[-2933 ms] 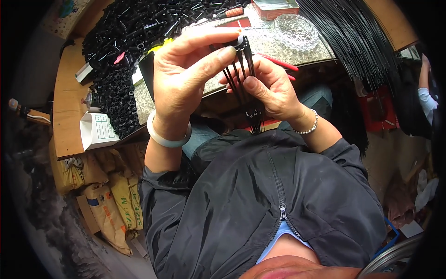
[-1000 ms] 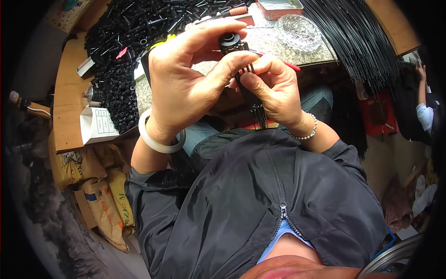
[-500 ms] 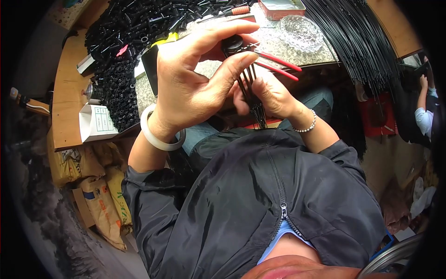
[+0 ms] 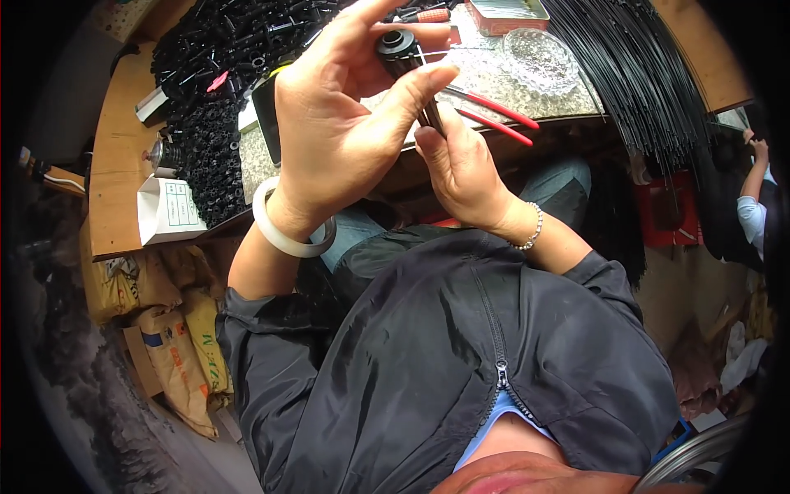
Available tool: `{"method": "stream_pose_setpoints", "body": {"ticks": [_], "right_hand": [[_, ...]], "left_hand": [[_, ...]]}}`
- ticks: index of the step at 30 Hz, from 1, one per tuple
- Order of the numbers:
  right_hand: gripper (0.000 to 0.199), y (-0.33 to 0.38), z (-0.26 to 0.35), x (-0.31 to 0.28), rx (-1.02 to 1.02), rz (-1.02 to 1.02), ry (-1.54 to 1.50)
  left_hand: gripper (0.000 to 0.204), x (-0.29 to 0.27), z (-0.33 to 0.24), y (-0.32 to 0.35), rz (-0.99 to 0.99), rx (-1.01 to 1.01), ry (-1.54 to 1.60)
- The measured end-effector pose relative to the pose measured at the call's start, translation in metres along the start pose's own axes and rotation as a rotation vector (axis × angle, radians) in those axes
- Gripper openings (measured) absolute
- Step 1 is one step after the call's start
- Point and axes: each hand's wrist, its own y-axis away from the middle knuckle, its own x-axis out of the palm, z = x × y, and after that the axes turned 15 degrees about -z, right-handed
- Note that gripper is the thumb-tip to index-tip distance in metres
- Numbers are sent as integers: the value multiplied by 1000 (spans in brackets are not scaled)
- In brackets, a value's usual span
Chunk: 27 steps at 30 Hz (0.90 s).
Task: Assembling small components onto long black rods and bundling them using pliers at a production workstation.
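My left hand (image 4: 341, 132), with a white bangle at its wrist, is raised over the bench front. Its thumb and fingers close around a black round plastic piece (image 4: 397, 44) with a hole in its end. Thin light strands stick out beside this piece toward the right. Below it runs a bundle of slim black rods (image 4: 430, 118). My right hand (image 4: 469, 169) grips that bundle, thumb on top; its other fingers are mostly hidden. Red-handled pliers (image 4: 498, 121) lie on the bench just beyond my right hand.
Black plastic parts (image 4: 239, 58) heap up at the far left, with small black rings (image 4: 202, 165) nearer. A white box (image 4: 170, 212) stands at the left edge. A glass dish (image 4: 539, 62), a red tin (image 4: 510, 22) and long black cables (image 4: 642, 74) lie right. Another person's arm (image 4: 753, 181) shows far right.
The black round piece has tilted so its end hole faces up, and it has shifted slightly left. My right hand has turned and closed higher around the rods, whose lower ends are now hidden.
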Motion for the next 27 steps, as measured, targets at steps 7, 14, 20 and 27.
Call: {"method": "stream_pose_setpoints", "body": {"ticks": [7, 14, 20, 27], "right_hand": [[14, 1, -3, 3, -51, -59, -3], [19, 6, -24, 1, -214, 12, -34], [50, -3, -27, -23, -140, 428, 139], [45, -25, 39, -28, -538, -48, 416]], "left_hand": [[44, -8, -14, -3, 19, -190, -206], [46, 8, 18, 22, -22, -85, 138], [37, 0, 39, 46, 2, -298, -16], [18, 9, 55, 56, -229, -58, -108]]}}
